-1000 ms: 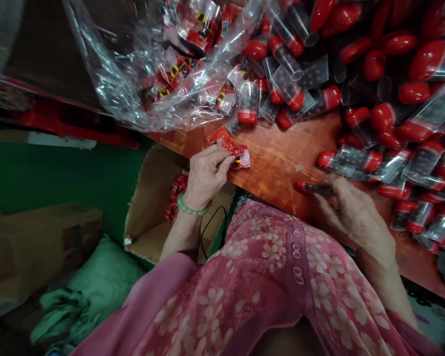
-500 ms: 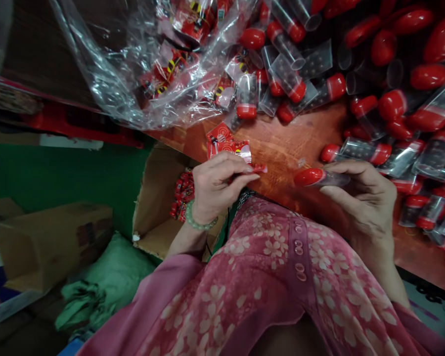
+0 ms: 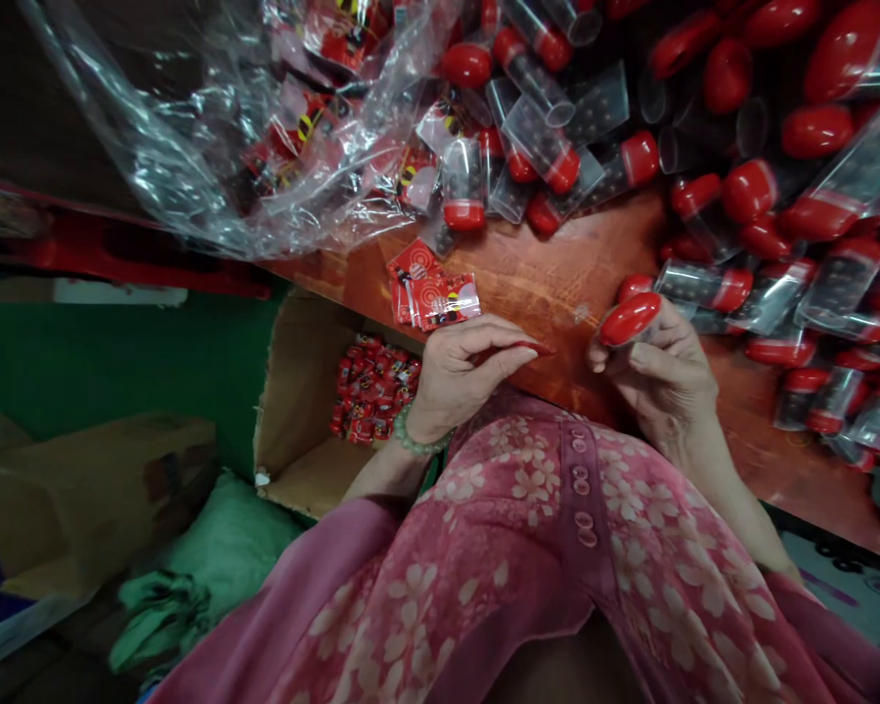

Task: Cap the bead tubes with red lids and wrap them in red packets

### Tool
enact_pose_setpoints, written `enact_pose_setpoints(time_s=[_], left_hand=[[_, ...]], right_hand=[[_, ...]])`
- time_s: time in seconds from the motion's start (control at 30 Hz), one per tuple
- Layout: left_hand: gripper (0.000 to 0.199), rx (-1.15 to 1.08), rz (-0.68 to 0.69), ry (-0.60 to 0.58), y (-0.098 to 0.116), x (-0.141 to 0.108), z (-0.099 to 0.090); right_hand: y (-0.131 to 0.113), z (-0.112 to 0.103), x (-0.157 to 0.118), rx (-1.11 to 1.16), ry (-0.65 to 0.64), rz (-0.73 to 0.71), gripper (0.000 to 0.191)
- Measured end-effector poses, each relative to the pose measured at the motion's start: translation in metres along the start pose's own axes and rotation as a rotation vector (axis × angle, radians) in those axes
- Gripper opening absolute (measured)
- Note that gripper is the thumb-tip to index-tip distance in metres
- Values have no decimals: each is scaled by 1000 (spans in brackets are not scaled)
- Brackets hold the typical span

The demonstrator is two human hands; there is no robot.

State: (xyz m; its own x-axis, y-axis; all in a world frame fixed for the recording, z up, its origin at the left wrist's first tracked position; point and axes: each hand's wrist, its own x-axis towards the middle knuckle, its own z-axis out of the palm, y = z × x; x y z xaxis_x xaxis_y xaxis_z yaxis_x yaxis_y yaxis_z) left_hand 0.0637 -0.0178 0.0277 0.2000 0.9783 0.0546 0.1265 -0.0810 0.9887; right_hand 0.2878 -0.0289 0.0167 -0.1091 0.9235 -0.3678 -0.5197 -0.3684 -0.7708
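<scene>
My left hand (image 3: pixel 469 372) pinches a thin red label (image 3: pixel 534 347) between thumb and fingers, above the table's front edge. To its right, my right hand (image 3: pixel 664 376) is closed around a clear container whose red rounded cap (image 3: pixel 631 319) points up and left; the fingers hide most of the clear part. A gap separates the two hands. Just behind my left hand, a small stack of red printed labels (image 3: pixel 440 293) lies on the reddish table (image 3: pixel 513 264).
Many red-capped clear tubes (image 3: pixel 748 191) holding dark beads are heaped at the back and right. A clear plastic bag (image 3: pixel 212 196) with red packets lies back left. Below the table edge stands an open cardboard box (image 3: pixel 293 391) with small red packets (image 3: pixel 374 386).
My right hand has moved left and turned the container, so its cap tilts upward. My left hand has shifted right, away from the label stack, with the red label.
</scene>
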Motion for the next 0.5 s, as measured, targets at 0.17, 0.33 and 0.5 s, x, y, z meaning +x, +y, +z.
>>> enact_pose_setpoints(time_s=[0.17, 0.33, 0.5], left_hand=[[29, -182, -230, 89, -12, -7, 17], [17, -222, -178, 35, -6, -1, 23], [6, -184, -109, -31, 2, 6, 27]], right_hand=[[4, -3, 0, 95, -61, 80, 43], [2, -2, -2, 69, -61, 127, 41], [6, -6, 2, -83, -106, 65, 36]])
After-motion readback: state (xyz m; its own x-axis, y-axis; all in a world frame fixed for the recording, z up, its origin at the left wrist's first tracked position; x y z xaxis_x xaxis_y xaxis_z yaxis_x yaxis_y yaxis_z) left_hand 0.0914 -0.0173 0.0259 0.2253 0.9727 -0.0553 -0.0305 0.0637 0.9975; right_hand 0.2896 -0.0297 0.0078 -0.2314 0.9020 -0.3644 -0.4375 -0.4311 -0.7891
